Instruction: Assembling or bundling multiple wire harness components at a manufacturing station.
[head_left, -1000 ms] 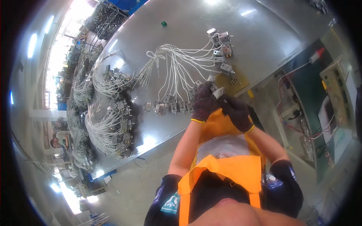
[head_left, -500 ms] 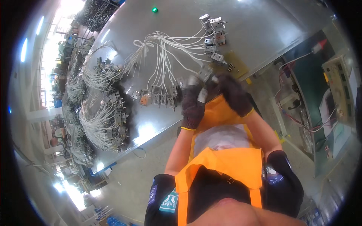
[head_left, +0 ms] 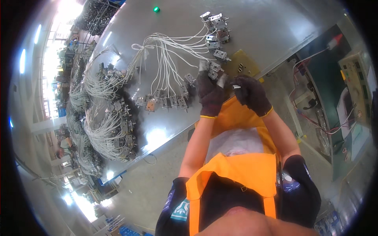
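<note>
My left hand, in a dark glove with pale fingertips, is closed around a small boxy metal part near the table's front edge. Just to its right, my right hand, gloved too, is curled shut on a small silvery piece, too small to name. White cables tied in a bundle fan out over the table to two groups of similar metal parts. One group lies beyond my hands, and the other lies to their left.
A yellowish flat plate with several small brass-coloured pieces lies at the table edge by my right hand. More cable bundles with metal parts are heaped at left. A green light shows at the far side. Equipment with wires stands at right.
My right hand has drawn back and apart from the left, and a small silvery piece now shows in its fingers. The left stays by the metal part, now seen more clearly.
</note>
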The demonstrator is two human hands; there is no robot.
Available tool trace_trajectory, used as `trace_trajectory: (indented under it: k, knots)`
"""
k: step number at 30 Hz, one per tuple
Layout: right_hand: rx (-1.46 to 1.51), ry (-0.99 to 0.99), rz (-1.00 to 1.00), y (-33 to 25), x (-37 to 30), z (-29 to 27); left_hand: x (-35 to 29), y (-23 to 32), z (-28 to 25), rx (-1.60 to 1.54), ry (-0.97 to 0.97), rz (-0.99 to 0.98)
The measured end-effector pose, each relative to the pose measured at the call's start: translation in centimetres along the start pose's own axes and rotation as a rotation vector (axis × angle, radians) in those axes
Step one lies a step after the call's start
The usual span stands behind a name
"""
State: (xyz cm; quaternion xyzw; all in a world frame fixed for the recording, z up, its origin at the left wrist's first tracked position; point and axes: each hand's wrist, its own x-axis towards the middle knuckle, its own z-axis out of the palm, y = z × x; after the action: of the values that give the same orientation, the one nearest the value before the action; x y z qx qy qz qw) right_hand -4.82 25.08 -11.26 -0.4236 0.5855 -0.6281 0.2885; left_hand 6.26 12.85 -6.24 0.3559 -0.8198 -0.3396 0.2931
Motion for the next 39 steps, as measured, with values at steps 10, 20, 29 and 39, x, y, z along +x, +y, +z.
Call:
trace_trajectory:
  k: [10, 20, 29, 39]
  knots:
    - [0.344, 0.155, 0.106, 1.6, 2.9, 2.2, -1.6, -3.4, -4.2, -0.507, -0.146, -0.162]
    - [0.249, 0.185, 0.306, -3.5, -0.9, 0.6, -2.1, -4.8, -0.5, -0.413, -0.168, 0.009]
    - [0.157, 0.114, 0.304, -3.7, -3.6, 1.3, -1.0, -2.7, -0.2, 0.005, -0.019, 0.262]
    - [-0.684, 0.152, -0.571, -2.5, -1.1, 3.1, -0.5, -1.9, -0.9, -0.245, -0.221, -0.025]
